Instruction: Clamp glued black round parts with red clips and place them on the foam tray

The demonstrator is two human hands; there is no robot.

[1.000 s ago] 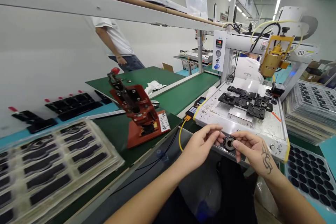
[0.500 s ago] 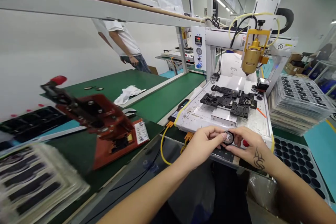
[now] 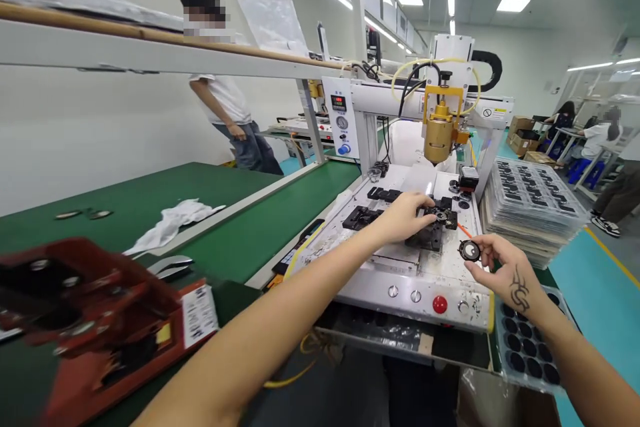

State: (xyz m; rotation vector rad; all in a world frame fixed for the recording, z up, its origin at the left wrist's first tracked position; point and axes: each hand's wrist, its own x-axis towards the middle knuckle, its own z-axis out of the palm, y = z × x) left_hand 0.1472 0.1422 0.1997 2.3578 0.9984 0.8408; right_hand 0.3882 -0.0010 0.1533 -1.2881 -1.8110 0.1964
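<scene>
My right hand (image 3: 505, 270) pinches a small round black part with a pale centre (image 3: 470, 251) between thumb and fingers, over the right front of the white machine bed. Stretched out over the black fixture (image 3: 360, 217) on that bed, my left hand (image 3: 407, 217) has its thumb and fingertips closed in at a round piece (image 3: 441, 215) on the fixture's right side. The fingers partly hide that spot, so what they grip is unclear. Above the fixture hangs the machine's brass-coloured head (image 3: 439, 140).
A red hand press (image 3: 125, 327) stands at left on the green bench (image 3: 150, 187). Stacked plastic trays (image 3: 530, 213) rise right of the machine. A tray of round black pieces (image 3: 530, 347) lies below my right forearm. A red button (image 3: 440, 305) sits on the machine's front.
My hands have parted. The left moved forward onto the fixture; the right moved aside, keeping the round black part that both hands held. The view has turned left and up.
</scene>
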